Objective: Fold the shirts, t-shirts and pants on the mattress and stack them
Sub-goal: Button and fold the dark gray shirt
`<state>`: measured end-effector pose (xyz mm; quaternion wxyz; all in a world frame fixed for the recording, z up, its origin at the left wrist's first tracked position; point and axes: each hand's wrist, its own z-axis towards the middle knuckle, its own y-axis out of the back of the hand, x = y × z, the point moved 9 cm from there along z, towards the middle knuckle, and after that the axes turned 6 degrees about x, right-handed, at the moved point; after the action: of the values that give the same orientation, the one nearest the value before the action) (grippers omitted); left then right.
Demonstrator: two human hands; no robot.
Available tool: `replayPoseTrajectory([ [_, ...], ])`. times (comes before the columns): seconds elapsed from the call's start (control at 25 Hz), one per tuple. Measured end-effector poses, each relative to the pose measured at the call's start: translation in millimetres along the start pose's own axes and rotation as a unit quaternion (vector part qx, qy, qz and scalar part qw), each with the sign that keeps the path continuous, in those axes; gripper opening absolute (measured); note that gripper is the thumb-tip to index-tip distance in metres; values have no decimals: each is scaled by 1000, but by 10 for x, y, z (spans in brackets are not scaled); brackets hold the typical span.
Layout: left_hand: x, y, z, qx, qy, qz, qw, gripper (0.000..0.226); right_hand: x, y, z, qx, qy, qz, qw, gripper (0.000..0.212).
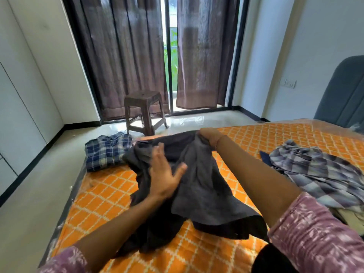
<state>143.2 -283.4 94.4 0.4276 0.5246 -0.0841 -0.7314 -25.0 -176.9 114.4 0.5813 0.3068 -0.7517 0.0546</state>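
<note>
**Inspector:** Start with the hands.

**Assessor:** The right hand (209, 136) is clenched on the far edge of the dark grey garment (199, 186), holding that end slightly raised. The left hand (165, 175) is released, palm down and fingers spread, lying flat on the cloth near its middle. It grips nothing.

**Inspector:** Condition of the garment?

**Assessor:** Crumpled, and lying on the orange quilted mattress (110, 196) in front of the person. It is bunched at the far end and fans out towards the near edge. Whether it is a shirt or pants I cannot tell; no clear collar or leg shows.

**Inspector:** Surroundings?

**Assessor:** A folded blue checked shirt (107, 149) sits at the far left corner of the mattress, just beside the grey garment. An unfolded grey checked shirt (319, 174) lies heaped on the right, well apart from the hands. A brown stool (144, 112) stands on the floor beyond the mattress.

**Inspector:** Step in hand?

**Assessor:** In my judgement, spreading and smoothing before the first fold. One item appears done, and at least two remain.

**Inspector:** Next move?

**Assessor:** Probably pulling the held edge taut while the flat hand presses out creases, so the seams line up. Folding over bunched cloth risks a lopsided stack.
</note>
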Motion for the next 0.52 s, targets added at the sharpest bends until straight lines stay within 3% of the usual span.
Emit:
replayPoseTrajectory([
  [0.08, -312, -488, -127, 146, -46, -74, 985, 113, 181, 21, 9, 13, 4, 70, 997, 30],
  [0.2, -456, -743, -93, 174, -12, -80, 981, 130, 351, 230, 1, -41, 39, 183, 981, 37],
  [0.28, -542, -844, -129, 188, -18, -34, 981, 127, 337, 388, -14, -80, 57, 232, 968, 37],
  [0.32, -574, -843, -133, 178, -23, -17, 984, 115, 298, 417, -18, -82, 57, 251, 963, 35],
  [0.44, -574, -579, 146, 68, 12, -5, 998, 49, 272, 318, -234, -40, 62, 216, 974, 13],
  [0.48, -606, -461, 306, 51, 39, -16, 998, 30, 297, 288, -312, -19, 78, 163, 983, 17],
  [0.52, -636, -379, 487, 50, 57, -34, 997, 14, 328, 256, -390, 10, 96, 103, 990, 40],
])
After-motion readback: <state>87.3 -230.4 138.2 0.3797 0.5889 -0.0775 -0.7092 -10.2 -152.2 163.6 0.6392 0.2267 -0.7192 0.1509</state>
